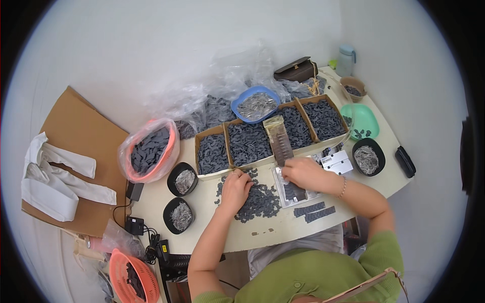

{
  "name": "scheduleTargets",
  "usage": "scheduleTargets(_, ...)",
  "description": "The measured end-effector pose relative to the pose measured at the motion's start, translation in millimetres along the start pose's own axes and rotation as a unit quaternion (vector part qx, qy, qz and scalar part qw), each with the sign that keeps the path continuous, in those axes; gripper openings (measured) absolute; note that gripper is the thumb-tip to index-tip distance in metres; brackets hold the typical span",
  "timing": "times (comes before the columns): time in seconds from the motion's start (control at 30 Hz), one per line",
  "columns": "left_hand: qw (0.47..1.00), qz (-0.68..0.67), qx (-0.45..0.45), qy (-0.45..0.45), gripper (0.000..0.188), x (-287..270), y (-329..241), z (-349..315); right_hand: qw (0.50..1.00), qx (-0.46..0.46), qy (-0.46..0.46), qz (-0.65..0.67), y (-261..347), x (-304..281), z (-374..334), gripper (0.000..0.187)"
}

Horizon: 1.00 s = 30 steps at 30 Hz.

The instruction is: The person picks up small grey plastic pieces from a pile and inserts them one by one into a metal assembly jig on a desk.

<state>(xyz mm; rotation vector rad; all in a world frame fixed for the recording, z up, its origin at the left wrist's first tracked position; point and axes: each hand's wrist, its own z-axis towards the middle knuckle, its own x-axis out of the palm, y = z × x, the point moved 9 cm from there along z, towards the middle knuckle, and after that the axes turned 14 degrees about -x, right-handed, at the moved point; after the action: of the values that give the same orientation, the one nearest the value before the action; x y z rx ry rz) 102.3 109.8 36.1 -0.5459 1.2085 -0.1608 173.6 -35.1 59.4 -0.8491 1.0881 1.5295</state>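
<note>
Guessing the grey pile (260, 203) sits by the metal tray (280, 189) for quick reach, left hand (236, 191) and right hand (304, 174) there respectively, fingers half-curled, can't tell if gripping anything.

The tabletop (237, 236) is bearing loose grey pieces (260, 204) toward its front edge and a black case (405, 161) at its right edge.

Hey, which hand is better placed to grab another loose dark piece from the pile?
Your left, most likely: the left hand is right at the loose pile, while the right hand is over the silver tray.
</note>
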Motion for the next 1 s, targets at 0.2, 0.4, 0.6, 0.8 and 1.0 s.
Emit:
scheduleTargets(0.2, 1.000, -0.013, 0.012, 0.011, 0.010, 5.0, -6.1, 2.0, 0.987, -0.122, -0.054, -0.093, 39.6, 3.6, -26.3, 0.019)
scheduleTargets(0.4, 0.995, -0.092, -0.024, -0.001, 0.009, -5.9, -11.3, 1.2, 0.991, -0.095, 0.029, -0.085, 37.8, 12.8, -16.8, 0.026)
scheduleTargets(0.6, 0.982, -0.157, -0.080, 0.063, 0.014, -5.2, -12.6, 2.0, 0.992, -0.123, -0.016, -0.012, 46.5, 45.6, 25.1, 0.007)
scheduleTargets(0.8, 0.992, -0.118, -0.010, 0.033, 0.010, -3.7, -30.4, -8.6, 0.994, -0.040, -0.088, 0.051, 9.0, 12.9, 13.0, 0.011)
scheduleTargets(1.0, 0.992, -0.067, 0.100, -0.043, 0.010, 23.1, -77.8, -15.3, 0.985, 0.054, -0.063, 0.154, -24.1, -3.7, -16.5, 0.012)
